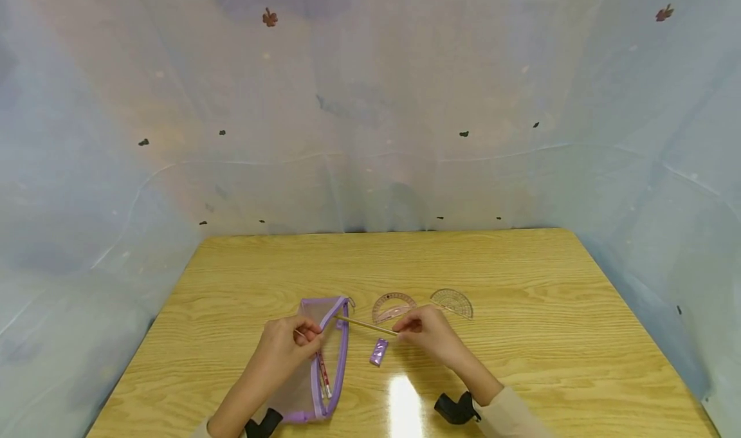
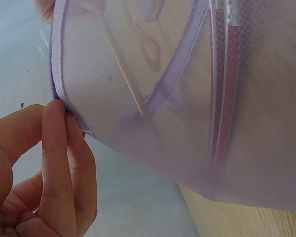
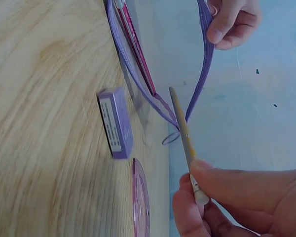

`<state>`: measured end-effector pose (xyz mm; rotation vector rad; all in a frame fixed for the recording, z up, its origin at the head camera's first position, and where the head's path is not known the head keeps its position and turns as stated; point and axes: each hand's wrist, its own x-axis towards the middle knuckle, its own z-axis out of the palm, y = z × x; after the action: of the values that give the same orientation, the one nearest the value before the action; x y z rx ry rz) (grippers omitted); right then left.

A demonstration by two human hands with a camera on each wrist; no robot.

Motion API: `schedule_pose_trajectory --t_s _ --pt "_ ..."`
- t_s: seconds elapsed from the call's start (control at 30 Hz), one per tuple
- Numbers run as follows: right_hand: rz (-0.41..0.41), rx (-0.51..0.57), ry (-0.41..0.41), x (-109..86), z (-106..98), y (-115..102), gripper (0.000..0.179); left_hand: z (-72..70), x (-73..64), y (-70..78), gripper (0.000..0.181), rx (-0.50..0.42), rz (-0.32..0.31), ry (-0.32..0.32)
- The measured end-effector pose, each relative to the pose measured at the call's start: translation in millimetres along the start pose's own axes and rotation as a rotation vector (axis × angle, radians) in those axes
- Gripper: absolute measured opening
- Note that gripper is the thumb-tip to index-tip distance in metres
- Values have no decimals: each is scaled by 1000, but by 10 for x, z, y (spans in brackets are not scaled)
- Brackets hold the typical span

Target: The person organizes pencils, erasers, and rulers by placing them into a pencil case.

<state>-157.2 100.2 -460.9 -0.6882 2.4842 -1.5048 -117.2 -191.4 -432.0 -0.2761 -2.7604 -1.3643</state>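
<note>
My left hand (image 1: 289, 345) pinches the zipped edge of a purple mesh pencil case (image 1: 298, 390), holding its mouth apart. Inside, a pair of red-pink pencils (image 2: 229, 84) shows through the mesh. My right hand (image 1: 431, 338) grips a slim gold-yellow pencil (image 1: 370, 326) near its white end, between thumb and fingers. The pencil's far end reaches in at the mouth of the case, and in the left wrist view its shaft shows behind the mesh. A small purple eraser in a printed sleeve (image 3: 116, 123) lies on the table between the case and my right hand.
Beyond the hands, a pink protractor (image 1: 379, 304) and a clear protractor (image 1: 453, 301) lie on the wooden table (image 1: 521, 283). A zip pull loop (image 1: 351, 303) sticks out at the case's far corner. Pale patterned curtains (image 1: 370, 103) surround the table's back and sides.
</note>
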Motion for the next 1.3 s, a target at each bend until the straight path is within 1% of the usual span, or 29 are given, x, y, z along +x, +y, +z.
schedule_pose_trajectory --t_s 0.17,0.37,0.8,1.13,1.3 --pt "-1 -9 12 29 46 -9 4 1 -1 3 7 2 -2 -2" --pt "19 -32 28 60 92 -27 4 -1 -1 0 7 -1 2 0" --pt "44 17 51 120 193 -79 4 17 20 -2 9 11 2 5" --pt "21 3 65 151 268 -97 7 12 10 6 8 10 13 -1" --pt "22 -7 65 184 309 -94 8 6 2 4 7 7 11 -3"
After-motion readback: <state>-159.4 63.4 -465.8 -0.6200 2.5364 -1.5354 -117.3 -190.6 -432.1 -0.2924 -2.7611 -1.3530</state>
